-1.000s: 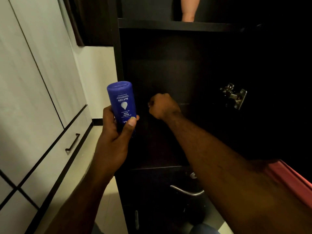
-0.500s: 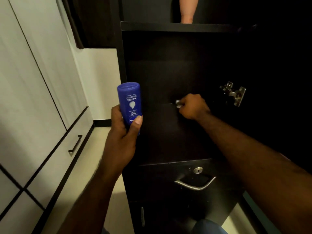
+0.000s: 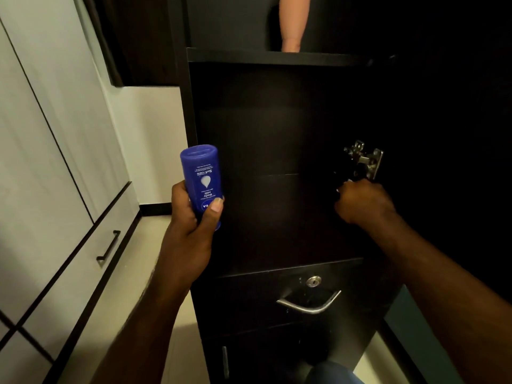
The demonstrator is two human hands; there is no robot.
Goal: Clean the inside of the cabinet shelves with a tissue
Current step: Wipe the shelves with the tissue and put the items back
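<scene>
The wiping step looks under way; the right hand (image 3: 363,202), fisted on a barely visible white tissue (image 3: 349,180), presses the dark shelf (image 3: 277,225) near the hinge (image 3: 364,159); the left hand (image 3: 194,217) grips a blue bottle (image 3: 201,181) clear; next, probably sweep the remaining surface.

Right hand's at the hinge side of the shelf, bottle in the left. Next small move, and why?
Probably sweep the right hand back left across the dark shelf floor. It is fisted on a scrap of white tissue just below the metal hinge, at the shelf's right edge. The left hand holds the blue body milk bottle clear.
</scene>
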